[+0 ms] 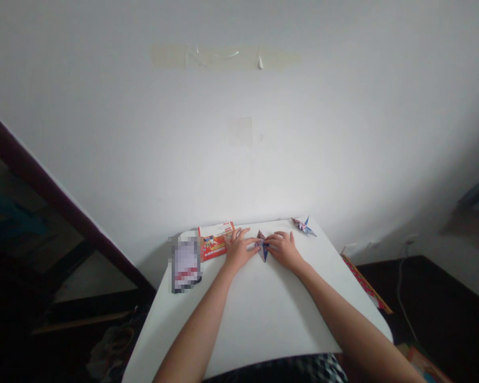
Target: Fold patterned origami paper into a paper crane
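Observation:
A small diamond-shaped piece of folded patterned paper lies on the white table between my two hands. From the left, my left hand has its thumb and index finger on the paper's edge, while its other fingers fan out over an orange-red packet. My right hand grips the paper from the other side with fingers bent over it, thumb hidden beneath or behind. At the back right of the table sits a finished-looking origami crane in similar blue, red and white paper.
A phone-like object, blurred out, lies on the left of the white table. The table's back edge meets a white wall. A cable hangs on the right, and a dark-framed panel leans at left.

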Demonstrator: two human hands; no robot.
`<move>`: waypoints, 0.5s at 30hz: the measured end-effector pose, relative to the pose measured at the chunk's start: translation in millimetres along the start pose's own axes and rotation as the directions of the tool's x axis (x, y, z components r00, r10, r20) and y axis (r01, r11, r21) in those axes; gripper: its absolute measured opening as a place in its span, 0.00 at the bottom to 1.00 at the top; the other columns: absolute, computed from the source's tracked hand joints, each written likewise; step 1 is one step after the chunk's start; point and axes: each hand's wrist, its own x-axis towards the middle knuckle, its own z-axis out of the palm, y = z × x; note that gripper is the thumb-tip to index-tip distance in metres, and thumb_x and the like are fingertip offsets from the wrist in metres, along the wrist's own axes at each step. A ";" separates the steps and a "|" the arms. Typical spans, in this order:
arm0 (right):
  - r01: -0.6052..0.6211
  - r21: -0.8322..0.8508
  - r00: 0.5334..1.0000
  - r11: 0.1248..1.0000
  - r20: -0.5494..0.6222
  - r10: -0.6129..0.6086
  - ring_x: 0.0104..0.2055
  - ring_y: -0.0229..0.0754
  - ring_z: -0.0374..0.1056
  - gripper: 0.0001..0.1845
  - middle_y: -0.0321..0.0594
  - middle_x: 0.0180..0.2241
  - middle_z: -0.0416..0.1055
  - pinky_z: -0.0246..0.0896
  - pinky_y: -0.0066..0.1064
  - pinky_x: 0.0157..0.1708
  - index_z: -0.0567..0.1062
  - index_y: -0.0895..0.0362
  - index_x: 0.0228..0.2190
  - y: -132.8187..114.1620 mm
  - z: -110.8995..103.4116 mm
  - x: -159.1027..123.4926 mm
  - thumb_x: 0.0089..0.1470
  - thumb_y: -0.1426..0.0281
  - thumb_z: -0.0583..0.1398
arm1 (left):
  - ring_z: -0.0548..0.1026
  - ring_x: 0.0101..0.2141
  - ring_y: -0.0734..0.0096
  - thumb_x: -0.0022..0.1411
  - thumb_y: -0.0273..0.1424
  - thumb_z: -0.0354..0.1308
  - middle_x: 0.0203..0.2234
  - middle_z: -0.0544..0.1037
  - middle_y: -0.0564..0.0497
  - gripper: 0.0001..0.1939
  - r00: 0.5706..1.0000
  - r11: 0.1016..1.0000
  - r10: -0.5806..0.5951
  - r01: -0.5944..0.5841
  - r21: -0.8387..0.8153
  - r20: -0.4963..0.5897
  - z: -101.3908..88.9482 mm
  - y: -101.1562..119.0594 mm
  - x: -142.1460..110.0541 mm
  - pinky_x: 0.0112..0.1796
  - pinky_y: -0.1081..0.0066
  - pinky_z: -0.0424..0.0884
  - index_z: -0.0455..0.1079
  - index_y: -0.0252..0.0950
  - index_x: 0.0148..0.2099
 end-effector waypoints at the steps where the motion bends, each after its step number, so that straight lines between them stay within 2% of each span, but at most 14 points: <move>1: 0.000 0.010 1.000 1.000 0.005 0.000 0.64 0.55 0.60 0.17 0.41 0.56 0.75 0.33 0.77 0.65 0.79 0.42 0.52 -0.3 -0.6 0.1 0.65 0.66 0.58 | 0.57 0.68 0.44 0.62 0.42 0.67 0.65 0.70 0.55 0.12 1.000 1.000 0.003 -0.003 -0.008 0.005 0.6 -0.8 0.2 0.65 0.26 0.36 0.81 0.61 0.48; 4: -0.003 0.032 1.000 0.999 0.010 0.002 0.63 0.54 0.61 0.16 0.41 0.56 0.75 0.32 0.78 0.64 0.78 0.42 0.52 -1.6 -2.3 -0.5 0.66 0.66 0.58 | 0.57 0.68 0.45 0.61 0.42 0.67 0.64 0.71 0.56 0.10 1.000 0.999 -0.001 0.001 -0.034 0.015 2.0 -3.2 0.9 0.65 0.27 0.37 0.82 0.60 0.46; 12: -0.023 0.016 0.999 1.000 0.031 0.022 0.63 0.54 0.60 0.17 0.41 0.56 0.74 0.31 0.79 0.64 0.77 0.41 0.53 -6.5 -5.2 -1.3 0.66 0.67 0.58 | 0.60 0.66 0.53 0.63 0.43 0.66 0.61 0.75 0.57 0.06 1.000 0.995 -0.015 0.015 -0.101 -0.001 -0.9 -3.2 3.2 0.68 0.38 0.42 0.83 0.53 0.41; 15: -0.024 0.011 0.999 1.000 0.037 0.023 0.63 0.54 0.60 0.18 0.41 0.57 0.74 0.31 0.79 0.63 0.77 0.41 0.54 -6.5 -5.4 -0.9 0.66 0.68 0.58 | 0.62 0.65 0.55 0.63 0.44 0.65 0.59 0.76 0.56 0.08 0.999 0.995 -0.040 0.038 -0.097 -0.010 -2.3 -2.1 3.7 0.68 0.40 0.43 0.82 0.49 0.37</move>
